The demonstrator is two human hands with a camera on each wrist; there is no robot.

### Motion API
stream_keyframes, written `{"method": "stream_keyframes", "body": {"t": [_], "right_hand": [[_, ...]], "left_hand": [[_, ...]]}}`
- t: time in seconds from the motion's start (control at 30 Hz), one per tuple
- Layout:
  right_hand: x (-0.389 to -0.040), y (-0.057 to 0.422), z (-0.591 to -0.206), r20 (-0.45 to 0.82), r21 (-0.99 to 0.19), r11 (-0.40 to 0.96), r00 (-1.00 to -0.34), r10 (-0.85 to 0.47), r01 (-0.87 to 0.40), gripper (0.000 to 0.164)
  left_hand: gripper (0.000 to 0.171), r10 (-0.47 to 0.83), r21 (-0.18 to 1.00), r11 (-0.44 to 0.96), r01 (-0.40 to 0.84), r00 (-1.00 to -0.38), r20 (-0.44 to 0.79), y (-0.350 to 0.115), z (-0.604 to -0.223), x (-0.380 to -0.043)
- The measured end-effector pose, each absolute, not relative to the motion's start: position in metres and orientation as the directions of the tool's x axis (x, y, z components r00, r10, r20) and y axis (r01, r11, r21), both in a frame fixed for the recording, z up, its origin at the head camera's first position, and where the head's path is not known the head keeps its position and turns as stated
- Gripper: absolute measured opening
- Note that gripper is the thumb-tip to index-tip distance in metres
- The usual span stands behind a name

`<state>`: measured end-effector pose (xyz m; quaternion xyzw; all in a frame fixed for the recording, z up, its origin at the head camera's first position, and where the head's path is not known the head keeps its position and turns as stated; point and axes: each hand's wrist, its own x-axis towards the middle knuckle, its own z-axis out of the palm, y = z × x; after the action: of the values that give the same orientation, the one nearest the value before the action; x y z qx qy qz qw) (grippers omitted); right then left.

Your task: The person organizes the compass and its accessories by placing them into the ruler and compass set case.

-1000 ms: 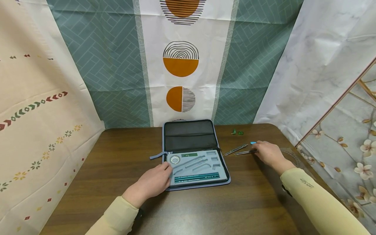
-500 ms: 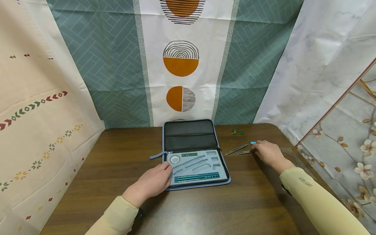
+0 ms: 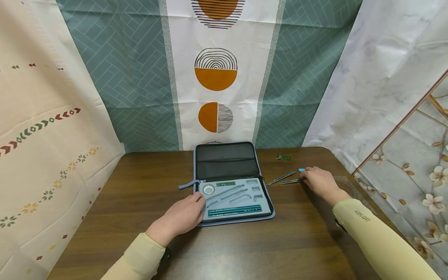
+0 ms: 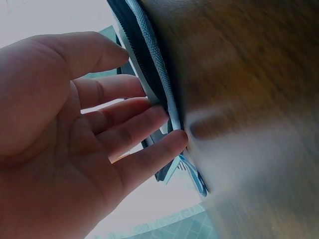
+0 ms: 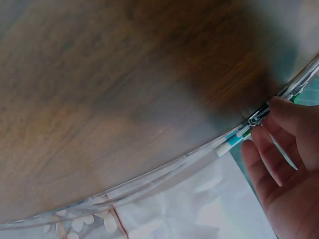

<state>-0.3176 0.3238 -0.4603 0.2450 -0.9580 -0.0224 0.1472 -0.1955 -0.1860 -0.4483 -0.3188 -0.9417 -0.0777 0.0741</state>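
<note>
We judge the step in hand to be taking hold of the compass (image 3: 291,181) on the table (image 3: 280,249), to the right of the open case (image 3: 225,153), while the left hand (image 3: 183,216) steadies the case's left edge. The right hand (image 3: 319,182) pinches one end of the compass between thumb and fingers, as far as we can tell. The left fingers are loosely spread, nearly straight, their tips on the zipped rim.

We think moving the compass calls for a firm pinch, since its slim, shiny metal could turn in the fingers, and for lifting clear of the other metal tool (image 3: 281,178) just beside it and the blue-and-white eraser (image 5: 227,145).

The case has a dark, netted lid, a cloth edge and a blue fabric strap (image 3: 188,185). Its pale tray (image 3: 265,204) is moulded with narrow slots and small angular recesses, several of them bare. In it we see a round disc (image 3: 209,189), a green box (image 3: 225,184) and glossy teal pencils (image 3: 234,210). Two small green pieces (image 3: 287,158) lie farther back, and a clear, curved protractor (image 3: 344,184) lies beyond the right hand. The table is smooth, dark-grained wood.
</note>
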Motion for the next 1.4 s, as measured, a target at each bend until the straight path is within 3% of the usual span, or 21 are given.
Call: {"method": "stream_keyframes", "body": {"t": [1.4], "right_hand": [[-0.3151, 0.3301, -0.4695, 0.293, 0.126, 0.838, -0.788, -0.542, -0.530, 0.021]], "left_hand": [[0.017, 0.600, 0.081, 0.775, 0.627, -0.770, 0.218, -0.1868, -0.4492, -0.1959]]}}
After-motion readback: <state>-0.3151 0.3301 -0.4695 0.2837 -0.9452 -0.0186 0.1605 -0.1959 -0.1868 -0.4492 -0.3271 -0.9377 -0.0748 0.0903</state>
